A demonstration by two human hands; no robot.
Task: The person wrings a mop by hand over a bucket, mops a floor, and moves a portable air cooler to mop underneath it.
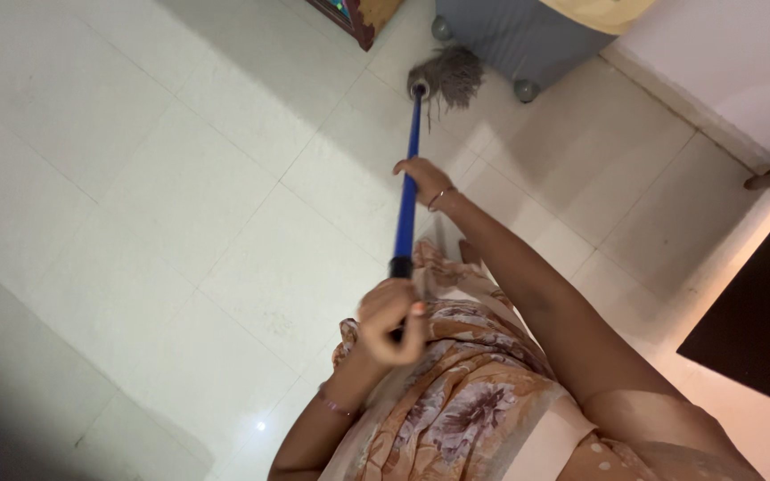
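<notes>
1. Mopping is under way: the left hand (391,322) grips the handle's black top end, the right hand (422,176) closes around the blue mop handle (407,191) midway.
2. The mop head (449,76) lies on the tiled floor (180,178), touching the grey cabinet (514,40).
3. Its long axis runs from the body towards that cabinet, head pointing away.
4. A pull back from the cabinet seems the likely next stroke.

Our left hand (391,321) sits at the near end of the mop handle (406,196), our right hand (421,176) farther along it. The mop head (449,76) rests on the floor (135,178) ahead, against a cabinet (514,36); a mat (759,312) lies right.
</notes>
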